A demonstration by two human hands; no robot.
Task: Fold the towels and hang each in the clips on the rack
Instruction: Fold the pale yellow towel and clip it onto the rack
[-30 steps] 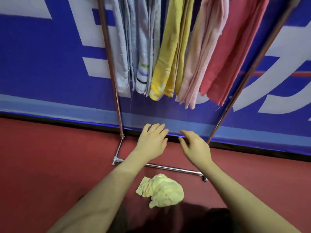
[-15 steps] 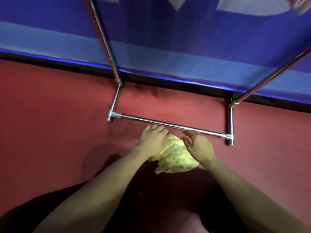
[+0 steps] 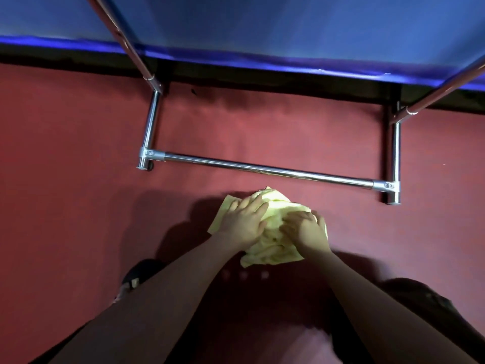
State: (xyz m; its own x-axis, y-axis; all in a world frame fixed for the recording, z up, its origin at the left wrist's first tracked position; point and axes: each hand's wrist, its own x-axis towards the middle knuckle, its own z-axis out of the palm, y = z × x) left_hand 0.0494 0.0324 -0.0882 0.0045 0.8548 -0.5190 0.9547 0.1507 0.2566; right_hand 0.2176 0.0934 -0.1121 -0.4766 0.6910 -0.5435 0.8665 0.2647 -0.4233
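— Status? — Crumpled yellow towel (image 3: 273, 227) on floor just before rack's base bar (image 3: 265, 170). Left hand (image 3: 242, 223) flat on it; right hand (image 3: 305, 231) curls into folds.
— Risk? — Bunched cloth may lift unevenly.

Both hands now rest on the crumpled yellow towel (image 3: 273, 227) on the red floor, where a second ago they hovered in the air by the rack; the left hand (image 3: 242, 223) lies flat, the right hand (image 3: 305, 228) curls its fingers into the cloth.
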